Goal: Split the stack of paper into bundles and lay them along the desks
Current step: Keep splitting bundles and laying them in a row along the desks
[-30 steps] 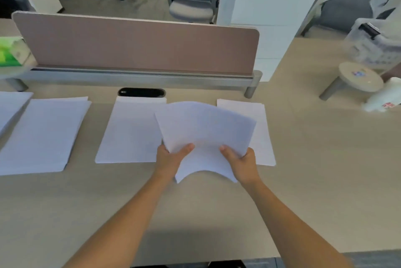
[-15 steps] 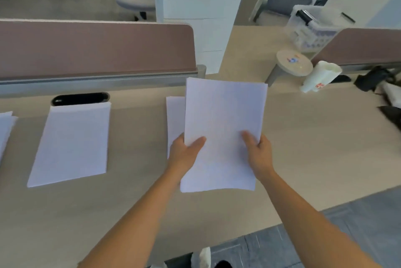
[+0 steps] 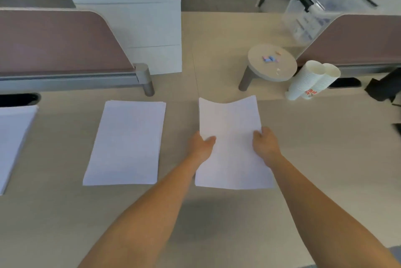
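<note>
While both hands, left and right, grip a bundle by its side edges over the desk, it should go down flat and square, level with the laid bundle just left.

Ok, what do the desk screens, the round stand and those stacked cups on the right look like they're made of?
Desk screens: apparently fabric-covered, matte mauve with no glare, on a grey metal-looking rail.
Round stand: beige top matching the desk, probably laminate; dull grey leg, metal or plastic.
Stacked cups: likely paper, white, matte, with ridged nested rims and red print.
</note>
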The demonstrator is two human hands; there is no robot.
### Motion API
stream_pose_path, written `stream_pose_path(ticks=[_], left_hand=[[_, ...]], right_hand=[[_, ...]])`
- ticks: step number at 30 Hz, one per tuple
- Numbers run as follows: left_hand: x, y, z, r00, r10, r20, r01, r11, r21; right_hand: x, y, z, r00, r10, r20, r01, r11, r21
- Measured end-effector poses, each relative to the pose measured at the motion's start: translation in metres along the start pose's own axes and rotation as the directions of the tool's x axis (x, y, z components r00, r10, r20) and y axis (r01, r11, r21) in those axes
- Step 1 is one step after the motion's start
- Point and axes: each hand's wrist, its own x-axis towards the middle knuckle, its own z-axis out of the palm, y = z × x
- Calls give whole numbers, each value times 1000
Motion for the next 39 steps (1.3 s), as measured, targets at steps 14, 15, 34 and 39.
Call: stream_pose_path(ticks=[14,15,34,39], left_hand=[[52,33,83,978,-176,-112,194,963,186],[52,35,82,974,-196,-113,214,961,177],[48,27,58,942,-319,-107,323,946,31],[30,19,9,949,-251,-188,272,958,94]], right_hand=[[107,33,-16,995,1,95,9,994,-111],[108,31,-17,995,18,100,-6,993,-119],[77,16,-13,947,320,-28,-320,930,-182],[45,-14,10,994,105,-26,-108,971,-213]])
